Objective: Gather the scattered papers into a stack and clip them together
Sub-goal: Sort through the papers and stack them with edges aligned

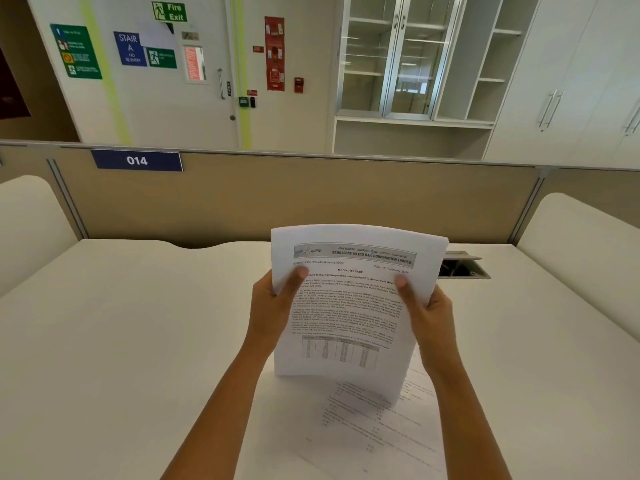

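Paper stack | fingers of left hand, right hand grip it | white desk, loose sheets | partition

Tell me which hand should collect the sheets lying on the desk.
Right, likely: the loose sheets lie nearer the right hand, under its forearm; the left hand can hold the stack alone.

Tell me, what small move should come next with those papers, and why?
Probably lower the held stack onto the loose sheets so all join one pile. The left hand and right hand grip its sides, holding it upright above the desk, while the loose sheets lie flat beneath it. No clip is in view.
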The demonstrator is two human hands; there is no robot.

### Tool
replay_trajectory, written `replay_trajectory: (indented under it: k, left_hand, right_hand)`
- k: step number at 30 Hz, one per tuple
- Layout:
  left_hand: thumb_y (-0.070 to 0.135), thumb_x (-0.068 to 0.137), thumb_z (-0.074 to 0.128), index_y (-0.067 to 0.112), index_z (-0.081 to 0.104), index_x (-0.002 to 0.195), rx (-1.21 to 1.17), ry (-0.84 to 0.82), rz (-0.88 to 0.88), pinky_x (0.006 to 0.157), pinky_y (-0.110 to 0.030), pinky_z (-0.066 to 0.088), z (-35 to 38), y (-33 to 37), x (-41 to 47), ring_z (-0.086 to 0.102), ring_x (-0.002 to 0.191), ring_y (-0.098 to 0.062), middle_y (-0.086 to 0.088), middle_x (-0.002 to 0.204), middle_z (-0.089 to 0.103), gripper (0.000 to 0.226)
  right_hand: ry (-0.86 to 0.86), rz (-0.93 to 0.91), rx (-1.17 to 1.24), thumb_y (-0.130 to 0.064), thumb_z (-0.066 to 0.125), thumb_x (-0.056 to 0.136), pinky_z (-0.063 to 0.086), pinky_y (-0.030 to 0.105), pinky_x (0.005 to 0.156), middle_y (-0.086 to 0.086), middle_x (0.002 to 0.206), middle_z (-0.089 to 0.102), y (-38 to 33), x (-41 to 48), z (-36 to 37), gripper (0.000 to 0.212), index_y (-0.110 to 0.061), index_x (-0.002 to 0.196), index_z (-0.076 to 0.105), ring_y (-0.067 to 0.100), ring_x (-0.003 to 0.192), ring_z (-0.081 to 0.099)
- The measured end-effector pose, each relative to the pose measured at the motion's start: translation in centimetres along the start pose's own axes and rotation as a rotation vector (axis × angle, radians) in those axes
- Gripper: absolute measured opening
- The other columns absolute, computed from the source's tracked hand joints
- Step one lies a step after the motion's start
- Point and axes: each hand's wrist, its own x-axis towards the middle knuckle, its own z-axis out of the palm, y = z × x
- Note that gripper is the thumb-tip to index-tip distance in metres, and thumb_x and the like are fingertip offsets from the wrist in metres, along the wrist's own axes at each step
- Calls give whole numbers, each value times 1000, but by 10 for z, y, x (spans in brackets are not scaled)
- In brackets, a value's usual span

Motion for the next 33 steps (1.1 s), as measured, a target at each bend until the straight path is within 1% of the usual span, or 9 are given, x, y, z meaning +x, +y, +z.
replay_trajectory:
  k: [3,7,12,14,18,22,27,30,33]
  left_hand:
    - [26,84,61,25,63,93,-25,-60,-150,52,-17,53,-1,-31,-11,71,68,-6,17,74,74,9]
    - [15,87,60,28,61,97,11,-84,-241,55,-13,52,1,-55,-25,67,71,-3,15,82,69,16]
    - [8,86,59,16,57,112,-45,-25,-170,64,-13,54,4,-55,-18,65,84,-5,11,96,65,27]
    - [6,86,59,17,56,112,-59,-9,-161,63,-12,54,4,-59,-18,63,86,-7,11,97,64,28]
    - [10,87,59,19,55,113,-26,-30,-234,60,-10,53,0,-81,-26,60,90,-10,8,98,63,29]
    - [10,86,60,20,55,113,-31,-40,-255,60,-13,54,-3,-93,-29,60,90,-11,7,98,63,30]
    - [12,86,61,21,54,116,-24,-45,-293,64,-11,55,-4,-103,-28,61,93,-12,7,100,63,32]
    - [20,85,64,23,57,114,7,-75,-332,66,-11,54,-5,-100,-22,62,94,-11,9,100,66,30]
    - [24,81,68,19,61,117,21,-181,-448,74,-14,53,-10,-95,-14,66,93,-7,8,101,70,36]
  right_hand:
    - [-44,161,-20,-20,68,80,59,28,60,-13,82,76,36,-11,-4,14,-27,92,66,18,80,73]
    - [-43,269,-53,-20,74,76,59,36,77,-12,91,75,70,-23,-6,25,-31,97,68,19,93,69]
    - [3,203,-40,-12,72,77,58,23,61,-13,83,71,66,-15,-1,26,-34,87,63,11,76,68]
    - [-2,205,-50,-12,72,77,59,27,66,-8,89,70,68,-13,1,26,-35,87,62,13,81,67]
    - [-25,261,-67,-16,72,78,58,22,69,-8,95,72,90,-23,3,25,-34,93,66,13,92,66]
    - [-5,295,-68,-20,73,77,59,37,80,0,99,73,100,-25,3,25,-30,100,67,20,94,68]
    - [0,327,-64,-17,74,76,56,26,75,-12,89,75,105,-27,3,25,-36,91,68,12,91,68]
    - [39,357,-60,-15,76,74,56,19,63,-13,82,74,104,-26,2,24,-33,87,67,8,80,70]
    - [47,404,-92,-17,79,71,59,29,70,-2,93,74,104,-21,-3,25,-24,92,67,15,85,70]
